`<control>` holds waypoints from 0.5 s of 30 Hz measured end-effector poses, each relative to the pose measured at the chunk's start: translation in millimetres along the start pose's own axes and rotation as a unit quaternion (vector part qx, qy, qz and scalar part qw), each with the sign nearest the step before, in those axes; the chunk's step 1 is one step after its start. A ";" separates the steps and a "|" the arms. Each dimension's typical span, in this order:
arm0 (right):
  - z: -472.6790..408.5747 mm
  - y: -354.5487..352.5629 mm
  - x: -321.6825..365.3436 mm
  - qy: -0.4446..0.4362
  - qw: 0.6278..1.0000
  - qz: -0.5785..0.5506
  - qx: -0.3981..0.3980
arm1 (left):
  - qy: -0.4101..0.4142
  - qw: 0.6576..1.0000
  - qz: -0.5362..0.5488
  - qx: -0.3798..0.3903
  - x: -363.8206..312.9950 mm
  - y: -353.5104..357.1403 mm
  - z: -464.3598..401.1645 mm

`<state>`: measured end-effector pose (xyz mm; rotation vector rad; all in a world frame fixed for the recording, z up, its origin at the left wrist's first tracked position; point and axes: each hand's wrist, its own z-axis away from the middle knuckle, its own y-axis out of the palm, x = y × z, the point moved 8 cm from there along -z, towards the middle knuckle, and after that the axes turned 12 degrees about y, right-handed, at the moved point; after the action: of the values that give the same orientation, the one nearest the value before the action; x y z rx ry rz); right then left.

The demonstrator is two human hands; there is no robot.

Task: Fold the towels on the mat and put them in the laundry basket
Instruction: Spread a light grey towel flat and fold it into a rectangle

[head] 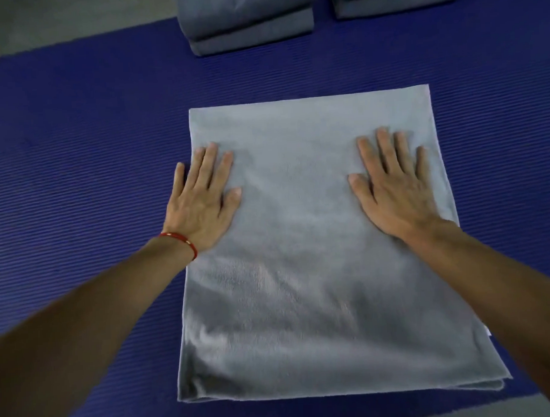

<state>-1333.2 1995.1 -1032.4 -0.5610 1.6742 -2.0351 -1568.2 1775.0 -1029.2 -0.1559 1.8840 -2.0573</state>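
A pale grey terry towel (316,253), folded into a tall rectangle with at least two layers showing at its near edge, lies flat on the ribbed blue mat (76,154). The left hand (201,202), a red cord bracelet (182,242) at its wrist, presses the towel's left edge with fingers straight and spread. The right hand (395,187) lies flat near the right edge, fingers likewise extended. Beyond, stacks of folded grey towels (246,20) sit on the mat, perhaps three, cut off by the frame.

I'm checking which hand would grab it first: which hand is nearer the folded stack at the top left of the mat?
Left. The left hand lies below the stack; the right hand lies farther right on the towel.
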 end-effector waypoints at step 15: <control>210.5 23.2 22.8 -0.036 0.999 0.020 -0.006 | 0.102 0.995 -0.015 0.001 -122.4 24.2 170.1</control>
<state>-1230.5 1809.2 -1015.9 -0.5923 1.6449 -1.9542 -1396.9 1652.6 -1015.6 0.0291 2.0082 -2.1663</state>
